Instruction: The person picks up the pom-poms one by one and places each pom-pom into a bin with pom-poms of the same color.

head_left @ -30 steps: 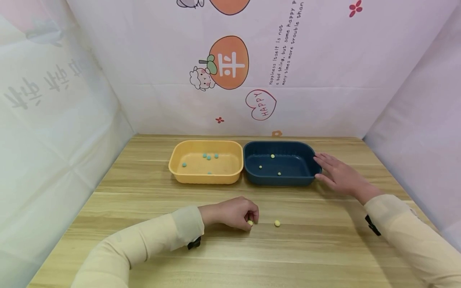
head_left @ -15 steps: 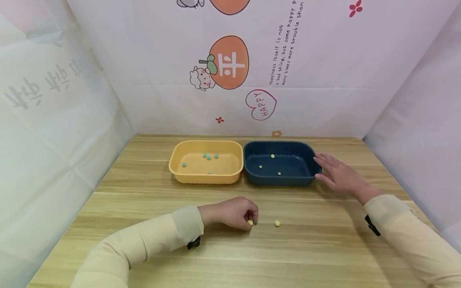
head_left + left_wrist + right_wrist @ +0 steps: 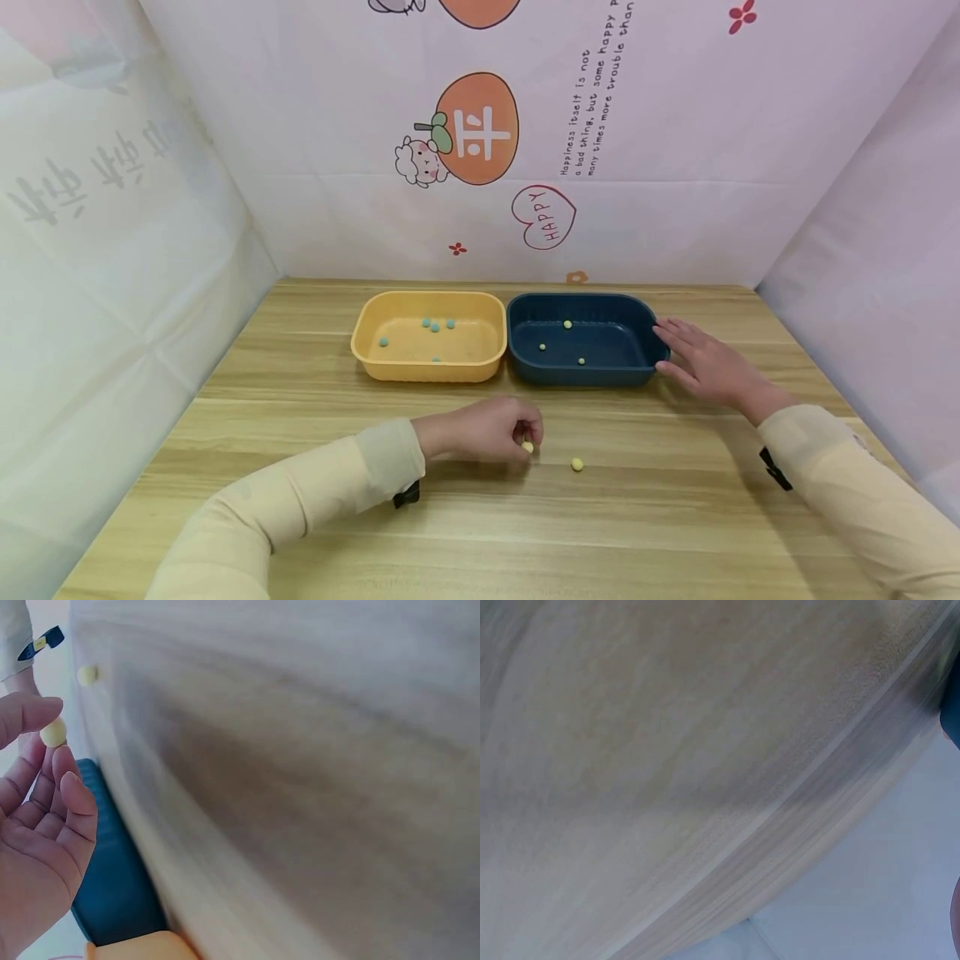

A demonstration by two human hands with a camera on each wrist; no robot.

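Note:
My left hand pinches a small yellow ball between thumb and fingertips, a little above the table in front of the two trays. To its right a second yellow ball lies on the wood. My right hand rests with extended fingers against the right end of the dark blue tray. Inside that tray lie a few yellowish balls, one of them near the back. The right wrist view shows only a sliver of that hand at its edge.
A yellow tray holding several blue-green balls stands directly left of the blue one. Both sit toward the back of the wooden table. Printed white cloth hangs behind and along both sides.
My left hand has lifted the yellow ball from the table and shifted slightly toward the trays. The right hand stays in place on the blue tray.

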